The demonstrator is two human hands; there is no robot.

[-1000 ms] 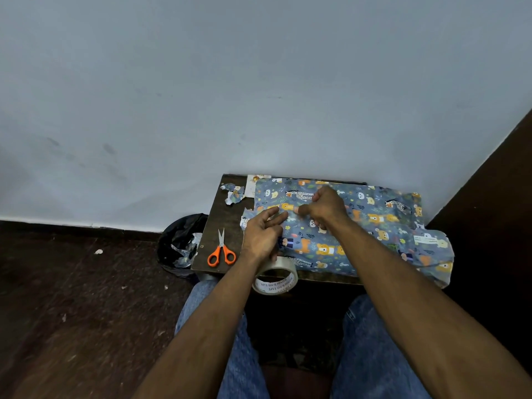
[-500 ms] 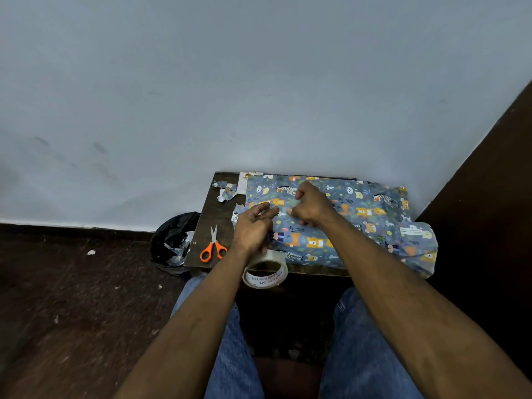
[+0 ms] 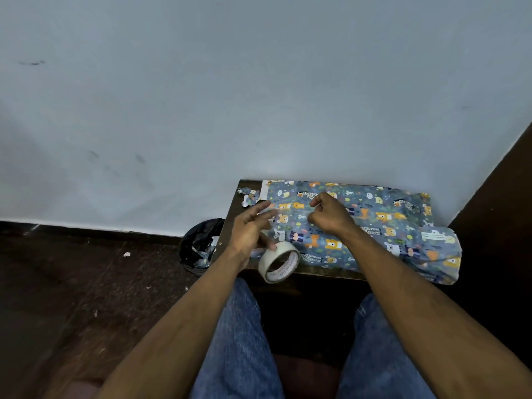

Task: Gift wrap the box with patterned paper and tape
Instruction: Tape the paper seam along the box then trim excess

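One wrapped box (image 3: 359, 226), one tape roll (image 3: 277, 266), perhaps thumb-hooked.

Looks like a plain room in a home, set up as a makeshift craft corner: small dark wooden table (image 3: 230, 226) pushed against a bare, scuffed pale-blue wall (image 3: 259, 82), dark speckled floor (image 3: 72, 283) strewn with paper bits, black bin bag (image 3: 198, 243) stuffed with offcuts beside the table.
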